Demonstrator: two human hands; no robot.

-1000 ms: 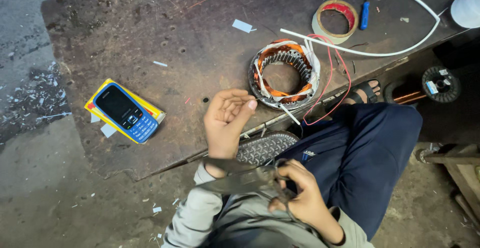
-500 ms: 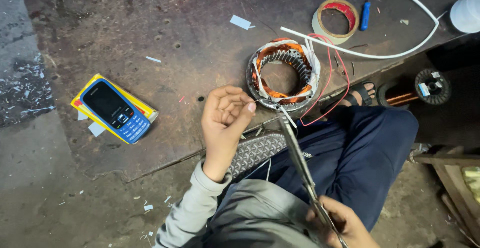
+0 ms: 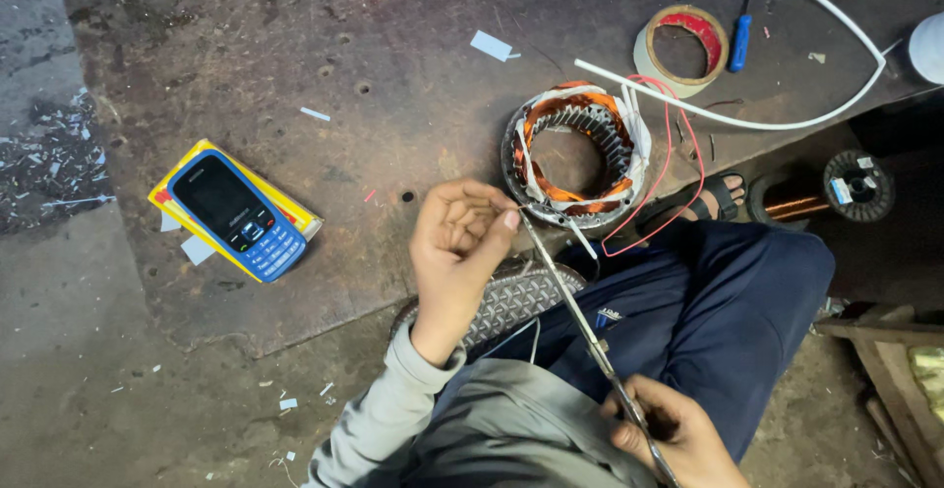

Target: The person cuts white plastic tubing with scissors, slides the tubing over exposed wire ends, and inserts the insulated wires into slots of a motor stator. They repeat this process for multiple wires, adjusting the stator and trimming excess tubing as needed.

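Rusty metal plate (image 3: 295, 85) serves as the bench, lying flat on the concrete floor (image 3: 69, 350) and pitted with small holes. Dark blue trouser legs (image 3: 728, 311) of the seated person fill the space just off its near right edge, with a patterned sandal (image 3: 511, 301) tucked against that edge. Stator (image 3: 575, 154), a steel ring wound with copper coils and white insulating strips, sits at the near right edge of the bench, red lead wires (image 3: 678, 164) looping off its right side. White tubing (image 3: 787, 114) curves across the far right corner, passing just beside a roll of tape (image 3: 683, 44) and a blue-handled screwdriver (image 3: 740, 38). A blue mobile phone (image 3: 236, 215) rests on a yellow box (image 3: 300, 215) near the left edge, well apart from the stator. A spool of copper wire (image 3: 857, 185) lies off the bench to the right. The left hand (image 3: 457, 247) hovers just beside the stator's near rim, fingers curled closed, thumb and forefinger pinching a thin wire. The right hand (image 3: 674, 434), low over the lap, has its fingers wrapped around the handles of long scissors (image 3: 580, 316), whose blades reach up to the pinched wire at the left thumb.
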